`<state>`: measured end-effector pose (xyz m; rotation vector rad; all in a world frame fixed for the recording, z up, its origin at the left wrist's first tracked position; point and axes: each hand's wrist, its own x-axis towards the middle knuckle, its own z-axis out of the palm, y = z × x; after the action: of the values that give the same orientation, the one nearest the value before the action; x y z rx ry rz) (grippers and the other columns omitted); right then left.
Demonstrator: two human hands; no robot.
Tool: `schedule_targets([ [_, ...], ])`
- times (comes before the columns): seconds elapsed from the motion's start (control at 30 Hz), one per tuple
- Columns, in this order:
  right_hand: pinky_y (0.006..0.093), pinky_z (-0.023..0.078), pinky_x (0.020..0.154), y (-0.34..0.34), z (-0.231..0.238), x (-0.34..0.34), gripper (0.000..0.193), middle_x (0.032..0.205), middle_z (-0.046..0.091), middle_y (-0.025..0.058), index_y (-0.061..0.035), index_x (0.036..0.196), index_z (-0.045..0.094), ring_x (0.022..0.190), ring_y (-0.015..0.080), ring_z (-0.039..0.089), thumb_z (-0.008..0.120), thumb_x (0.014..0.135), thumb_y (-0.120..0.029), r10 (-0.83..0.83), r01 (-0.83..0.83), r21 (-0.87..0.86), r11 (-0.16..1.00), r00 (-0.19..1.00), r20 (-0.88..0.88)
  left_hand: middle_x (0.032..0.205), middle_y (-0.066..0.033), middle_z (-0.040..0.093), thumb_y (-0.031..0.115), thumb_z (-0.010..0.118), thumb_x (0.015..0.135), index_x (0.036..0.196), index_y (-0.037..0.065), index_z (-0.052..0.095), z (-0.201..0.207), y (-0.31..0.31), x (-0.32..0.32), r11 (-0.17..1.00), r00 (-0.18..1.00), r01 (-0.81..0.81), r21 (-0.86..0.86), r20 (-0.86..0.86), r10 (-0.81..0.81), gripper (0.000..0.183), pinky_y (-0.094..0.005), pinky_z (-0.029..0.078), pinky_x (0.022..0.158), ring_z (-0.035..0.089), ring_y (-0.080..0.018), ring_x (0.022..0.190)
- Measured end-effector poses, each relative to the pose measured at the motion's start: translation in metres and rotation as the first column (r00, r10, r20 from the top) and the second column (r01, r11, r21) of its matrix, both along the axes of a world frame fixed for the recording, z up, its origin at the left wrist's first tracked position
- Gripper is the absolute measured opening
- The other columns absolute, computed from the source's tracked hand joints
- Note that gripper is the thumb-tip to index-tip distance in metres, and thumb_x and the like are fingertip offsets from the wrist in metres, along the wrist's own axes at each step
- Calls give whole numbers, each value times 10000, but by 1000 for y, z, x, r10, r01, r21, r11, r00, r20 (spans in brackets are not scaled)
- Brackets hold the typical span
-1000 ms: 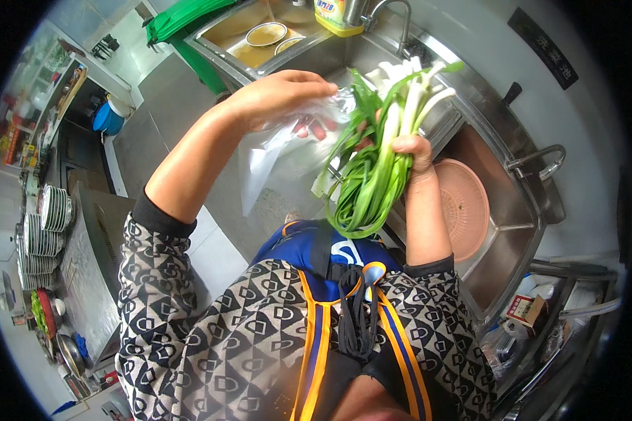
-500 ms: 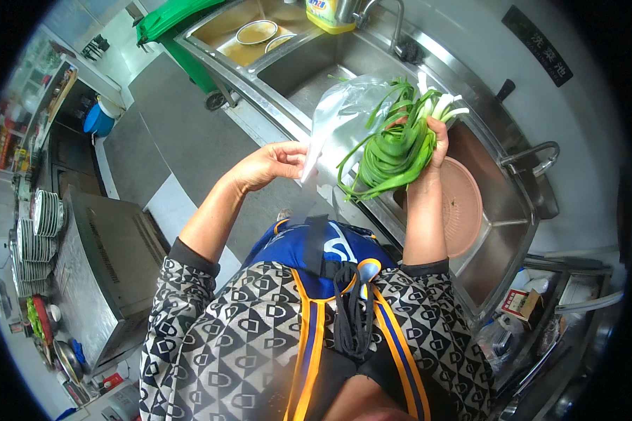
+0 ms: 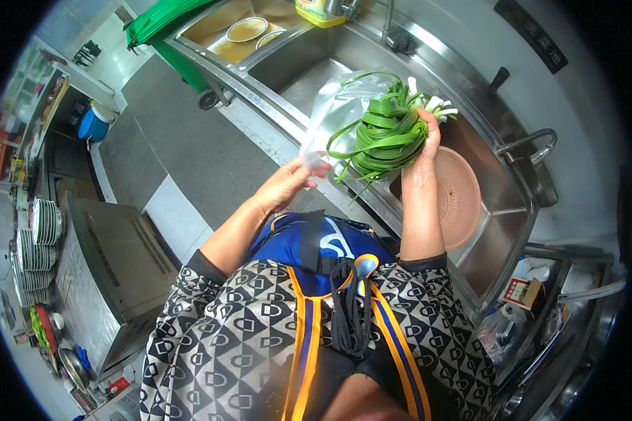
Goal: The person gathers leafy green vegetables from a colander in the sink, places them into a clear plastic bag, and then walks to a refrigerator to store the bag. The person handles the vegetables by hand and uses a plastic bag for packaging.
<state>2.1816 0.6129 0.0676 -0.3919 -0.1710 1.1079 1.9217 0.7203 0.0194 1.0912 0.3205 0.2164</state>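
My right hand (image 3: 428, 133) is closed round a folded bunch of scallions (image 3: 387, 133). Their white ends stick out past the hand on the upper right, and the long green leaves loop down to the left. A clear plastic bag (image 3: 330, 112) hangs beside and partly behind the leaves, over the edge of the sink. At the bag's lower left edge is my left hand (image 3: 293, 181), its fingertips bent on the thin plastic, which partly covers them. Below the right wrist, a round pinkish-brown plastic basket (image 3: 459, 203) sits in the right sink basin (image 3: 509, 222).
Further left, another steel basin (image 3: 305, 59) adjoins one with bowls (image 3: 247, 29) in brownish water. A yellow bottle (image 3: 319, 12) stands behind. Taps (image 3: 530, 144) rise along the wall. A green wheeled bin (image 3: 179, 63) stands at the far left end; plates (image 3: 45, 221) are stacked on the left.
My left hand has come down a little, with its fingers turned toward the bag's edge. The scallions and my right hand have shifted slightly left, and the leaves hang more bunched.
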Motion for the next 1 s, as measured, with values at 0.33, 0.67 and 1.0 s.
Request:
schedule_targets([
  [0.33, 372, 537, 704, 7, -2, -7, 275, 844, 659, 155, 22, 883, 616, 706, 276, 638, 570, 780, -229, 40, -37, -105, 994, 999, 30, 1056, -123, 584, 585, 422, 862, 1166, -35, 495, -16, 18, 13, 714, 948, -288, -638, -84, 307, 694, -331, 496, 736, 566, -229, 904],
  [0.67, 336, 535, 654, 5, -15, 2, 198, 788, 651, 109, -15, 850, 606, 673, 233, 628, 587, 769, -194, -62, 66, -191, 979, 998, 29, 909, -69, 607, 109, 584, 838, 1328, 54, 373, -11, 26, -41, 961, 982, 83, -264, -144, -124, 537, -165, 460, 551, 581, -93, 687],
  [1.0, 333, 534, 652, 9, -16, 0, 215, 789, 653, 112, -9, 858, 606, 665, 234, 629, 588, 767, -204, -54, 61, -230, 971, 998, 36, 883, 13, 536, 253, 693, 785, 1168, 51, 533, 18, -10, -11, 980, 951, -146, 136, -254, 177, 461, -227, 402, 686, 490, -86, 774],
])
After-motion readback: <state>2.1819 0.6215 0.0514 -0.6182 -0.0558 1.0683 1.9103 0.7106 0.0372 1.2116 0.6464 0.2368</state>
